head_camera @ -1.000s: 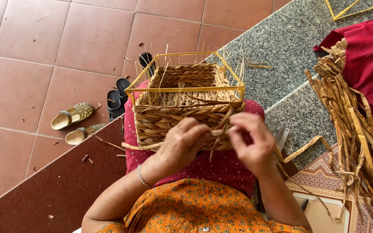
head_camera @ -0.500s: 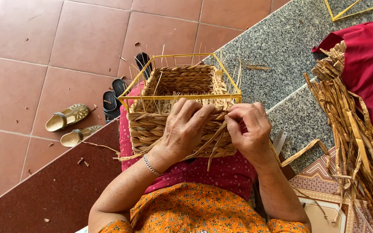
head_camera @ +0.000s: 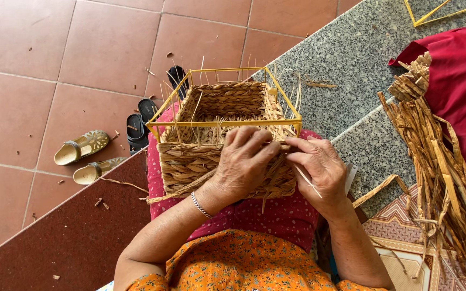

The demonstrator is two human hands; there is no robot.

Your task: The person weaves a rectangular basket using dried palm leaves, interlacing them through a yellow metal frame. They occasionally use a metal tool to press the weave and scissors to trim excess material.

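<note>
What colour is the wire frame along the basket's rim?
Yellow; the wire frame shows best in the head view, above the basket.
</note>
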